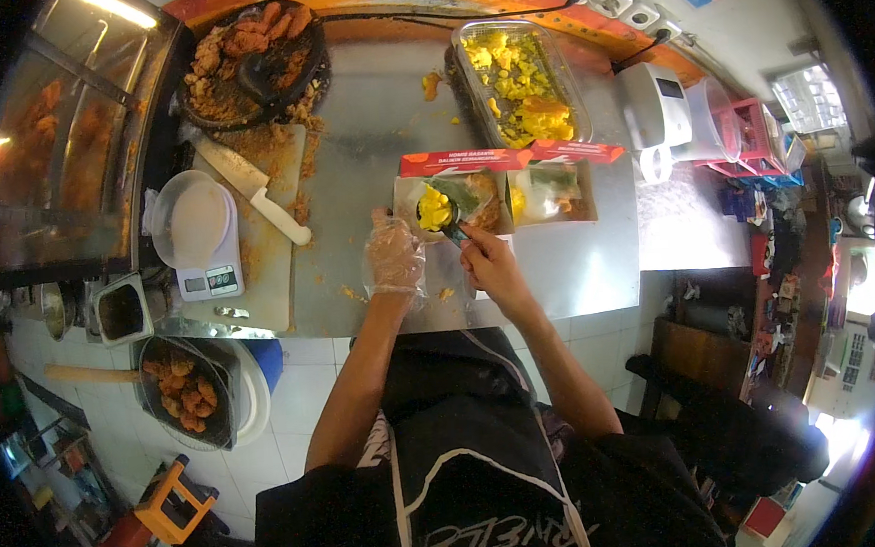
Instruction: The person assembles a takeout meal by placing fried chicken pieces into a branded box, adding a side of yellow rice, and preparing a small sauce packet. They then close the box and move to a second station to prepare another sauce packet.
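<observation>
My right hand grips a dark-handled serving spoon, its bowl heaped with yellow scrambled egg. The spoon is over the left part of an open cardboard food box, which also holds a clear packet with something green and a brown fried piece. In a clear plastic glove, my left hand is closed at that box's near left corner; the wrinkled glove partly hides its fingers. Touching it on the right stands a second open food box with a similar packet and some yellow egg.
A clear tray of yellow egg lies at the back. Left are a stone mortar with fried pieces, a white-handled knife on a cutting board, and a kitchen scale. Below the table's left end sits a basket of fried pieces.
</observation>
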### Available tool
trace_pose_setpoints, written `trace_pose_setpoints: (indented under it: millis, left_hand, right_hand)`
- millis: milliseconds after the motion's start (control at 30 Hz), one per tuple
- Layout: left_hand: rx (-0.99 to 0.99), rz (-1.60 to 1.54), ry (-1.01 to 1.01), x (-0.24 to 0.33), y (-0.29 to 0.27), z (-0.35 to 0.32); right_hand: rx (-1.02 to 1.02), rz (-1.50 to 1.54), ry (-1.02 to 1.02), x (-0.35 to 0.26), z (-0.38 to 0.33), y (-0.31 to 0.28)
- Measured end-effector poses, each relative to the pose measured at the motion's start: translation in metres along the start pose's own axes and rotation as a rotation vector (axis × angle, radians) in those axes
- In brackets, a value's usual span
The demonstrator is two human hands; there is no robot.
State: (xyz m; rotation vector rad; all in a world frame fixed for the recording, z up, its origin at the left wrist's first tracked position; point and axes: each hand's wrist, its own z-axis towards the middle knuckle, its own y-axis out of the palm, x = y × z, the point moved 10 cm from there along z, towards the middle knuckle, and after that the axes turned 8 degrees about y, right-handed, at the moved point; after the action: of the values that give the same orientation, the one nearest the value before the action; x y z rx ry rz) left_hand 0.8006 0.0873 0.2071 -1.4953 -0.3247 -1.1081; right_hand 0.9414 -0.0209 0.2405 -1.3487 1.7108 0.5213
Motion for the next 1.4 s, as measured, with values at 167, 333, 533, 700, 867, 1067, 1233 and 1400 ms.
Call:
trace_pose_setpoints:
  millis: [167, 333, 533, 700, 867, 1067, 1233, 1400]
  left_hand:
    - [0.091, 0.180, 0.005, 0.013, -0.014, 0.002]
    - [-0.024, 0.151, -0.034, 0.016, -0.007, 0.015]
    - [-0.275, 0.308, 0.108, 0.038, 0.005, 0.027]
    - [-0.349, 0.444, 0.166, 0.056, 0.003, 0.045]
    - [-0.315, 0.547, 0.147, 0.059, -0.003, 0.043]
    - [-0.269, 0.641, 0.043, 0.055, 0.000, 0.036]
    - [-0.274, 0.528, 0.110, 0.048, 0.000, 0.036]
    - [-0.242, 0.134, 0.135, 0.025, -0.020, 0.021]
  right_hand:
    - [-0.073, 0.302, 0.190, 0.012, -0.003, 0.001]
    - [-0.212, 0.461, 0.218, 0.009, -0.002, 0.003]
    - [-0.256, 0.630, 0.251, 0.015, 0.000, -0.003]
    - [-0.251, 0.711, 0.259, 0.020, 0.002, -0.008]
    - [-0.255, 0.716, 0.250, 0.021, 0.004, -0.006]
    - [-0.243, 0.698, 0.266, 0.020, 0.004, -0.003]
    - [-0.258, 0.670, 0.254, 0.014, 0.005, -0.006]
    - [-0.245, 0.556, 0.226, 0.011, 0.006, -0.008]
